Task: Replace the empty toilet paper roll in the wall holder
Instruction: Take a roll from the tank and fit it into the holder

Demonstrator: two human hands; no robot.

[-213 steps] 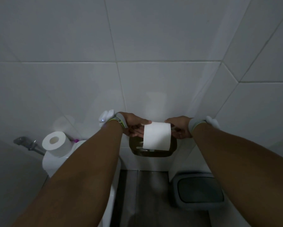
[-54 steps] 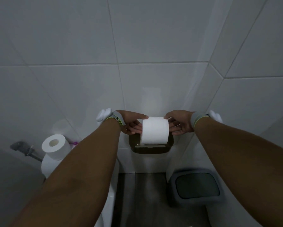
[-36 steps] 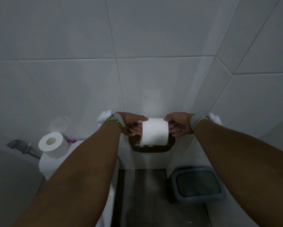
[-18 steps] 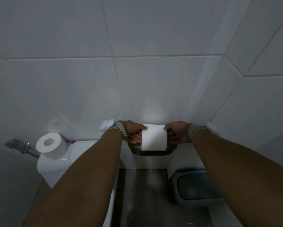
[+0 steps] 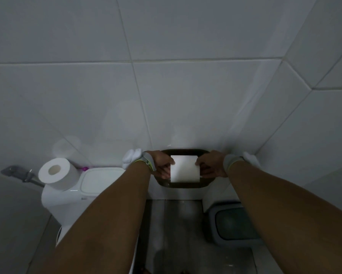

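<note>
A white toilet paper roll lies crosswise inside the dark brown recessed wall holder low on the tiled wall. My left hand grips the roll's left end and my right hand grips its right end. Both hands reach into the holder's opening, and the fingers cover the ends of the roll, so the spindle is hidden. Each wrist wears a grey band.
A second white toilet paper roll stands on the white toilet tank at the left, beside a grey spray handle. A grey bin sits on the floor below right. White tiled walls meet in a corner at right.
The roll has gone down from in front of the holder's top edge into its recess, with both hands still on its ends. The view has tilted downward, so the tank lid shows more.
</note>
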